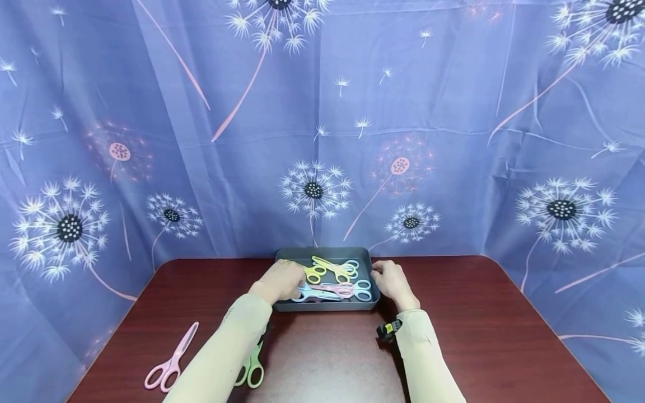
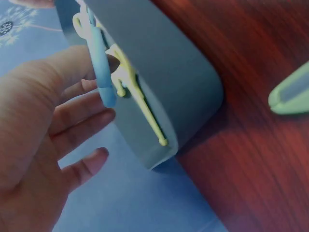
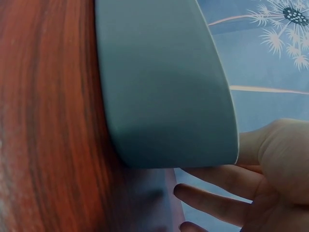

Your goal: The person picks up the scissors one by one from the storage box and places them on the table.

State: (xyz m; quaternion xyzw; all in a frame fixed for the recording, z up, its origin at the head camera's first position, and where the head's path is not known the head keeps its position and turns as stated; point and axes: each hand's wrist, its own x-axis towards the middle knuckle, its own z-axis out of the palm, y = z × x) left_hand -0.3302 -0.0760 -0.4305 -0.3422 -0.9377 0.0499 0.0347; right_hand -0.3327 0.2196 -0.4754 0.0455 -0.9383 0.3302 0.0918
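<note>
A dark grey tray (image 1: 289, 306) stands at the table's back edge, with several scissors in it. My left hand (image 1: 283, 278) reaches over its left side. In the left wrist view, my thumb and index finger hold the handle of light blue scissors (image 2: 100, 67), which tilts up at the rim; the other fingers are spread. Yellow scissors (image 2: 142, 104) lie just beyond, inside the tray. Pink scissors (image 1: 340, 289) lie across the blue ones. On the tray's right side, my right hand (image 1: 395, 282) grips the rim, thumb over the edge, with other fingers extended behind the corner.
Pink scissors (image 1: 173, 361) lie on the dark red table (image 1: 484, 336) at the front left. Green scissors (image 1: 254, 369) lie beside my left forearm, partly covered by it. A blue curtain (image 1: 252, 190) with a dandelion print hangs behind the table.
</note>
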